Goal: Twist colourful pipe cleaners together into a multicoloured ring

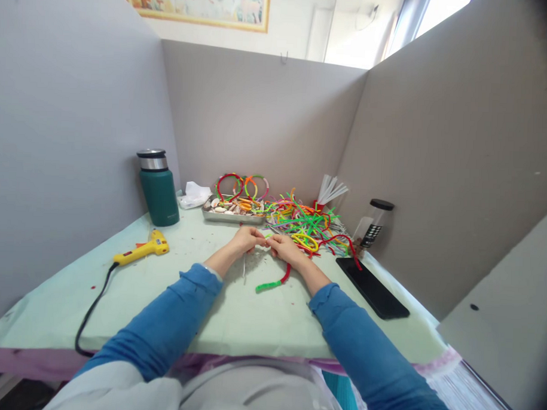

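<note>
In the middle of the frame I have the left hand (pixel 246 239) with fingertips pressed together, on what I cannot tell, a white strand (pixel 244 268) dangling beneath; touching it, my right hand (pixel 284 247) pinches a red-and-green fuzzy strip (pixel 269 286) that trails lower-center above the tabletop (pixel 237 326).
</note>
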Demonstrator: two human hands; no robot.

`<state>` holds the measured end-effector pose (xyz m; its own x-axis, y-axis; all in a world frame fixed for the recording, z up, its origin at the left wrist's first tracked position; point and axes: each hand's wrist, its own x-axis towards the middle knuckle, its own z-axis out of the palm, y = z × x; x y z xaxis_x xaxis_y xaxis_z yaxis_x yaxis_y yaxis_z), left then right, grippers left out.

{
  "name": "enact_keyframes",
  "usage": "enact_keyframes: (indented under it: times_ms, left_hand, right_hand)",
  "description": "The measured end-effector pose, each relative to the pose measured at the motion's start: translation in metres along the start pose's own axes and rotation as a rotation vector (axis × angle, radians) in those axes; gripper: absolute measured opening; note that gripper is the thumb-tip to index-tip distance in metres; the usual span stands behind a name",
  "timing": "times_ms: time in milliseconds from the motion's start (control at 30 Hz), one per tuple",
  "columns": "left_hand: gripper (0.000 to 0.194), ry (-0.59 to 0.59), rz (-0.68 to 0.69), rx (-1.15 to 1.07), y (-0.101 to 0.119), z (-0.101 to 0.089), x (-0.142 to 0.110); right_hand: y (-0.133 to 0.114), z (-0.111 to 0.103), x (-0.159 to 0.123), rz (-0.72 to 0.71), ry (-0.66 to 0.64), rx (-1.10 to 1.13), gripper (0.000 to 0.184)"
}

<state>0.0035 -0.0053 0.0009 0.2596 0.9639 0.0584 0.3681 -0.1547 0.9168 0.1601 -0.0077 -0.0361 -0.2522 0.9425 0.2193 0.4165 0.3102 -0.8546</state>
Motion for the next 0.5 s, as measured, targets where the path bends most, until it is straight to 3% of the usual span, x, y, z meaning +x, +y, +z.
enact_keyframes:
  times_ms: [267, 500]
  left_hand:
    - [0.019, 0.09, 0.131, 0.23, -0.012, 0.002, 0.012]
    - [0.012, 0.112, 0.27, 0.491, -0.008, 0.001, 0.01]
  right_hand:
    - [-0.003, 0.0, -0.001, 0.012, 0.0, 0.017, 0.026]
    - [0.0, 0.0, 0.001, 0.027, 0.006, 0.021, 0.025]
